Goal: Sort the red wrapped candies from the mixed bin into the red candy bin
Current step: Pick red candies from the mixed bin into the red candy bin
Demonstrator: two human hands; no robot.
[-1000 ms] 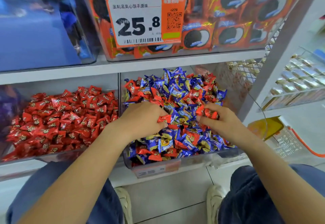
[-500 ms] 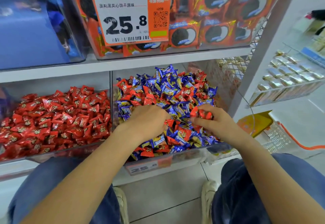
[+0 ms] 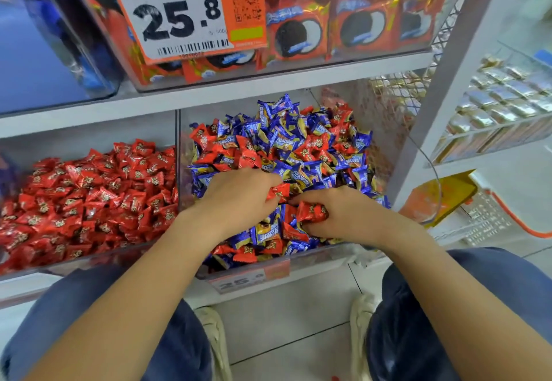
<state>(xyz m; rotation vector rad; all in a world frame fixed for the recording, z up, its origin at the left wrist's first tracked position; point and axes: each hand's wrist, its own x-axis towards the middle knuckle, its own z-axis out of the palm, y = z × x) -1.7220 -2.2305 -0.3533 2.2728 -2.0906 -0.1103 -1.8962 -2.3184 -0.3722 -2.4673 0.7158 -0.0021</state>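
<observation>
The clear mixed bin [image 3: 301, 267] on the lower shelf holds a heap of blue and red wrapped candies [image 3: 286, 147]. Both hands are in its front part. My left hand [image 3: 239, 198] grips a red candy [image 3: 279, 191] at its fingertips. My right hand [image 3: 346, 216] holds several red candies [image 3: 312, 212] bunched under its curled fingers. The two hands almost touch. To the left, behind a clear divider, stands the red candy bin [image 3: 98, 258], filled with red wrapped candies [image 3: 89, 195].
The shelf above carries a clear bin of orange cookie packs [image 3: 328, 28] with a 25.8 price tag [image 3: 179, 13], and a blue bin [image 3: 44, 52] at its left. A white upright post [image 3: 442, 96] stands right of the mixed bin. My knees and shoes [image 3: 215, 336] are below.
The camera has come nearer to the bins. My right hand has dropped lower and moved left with its red candies, closing on my left hand, which still grips a red candy.
</observation>
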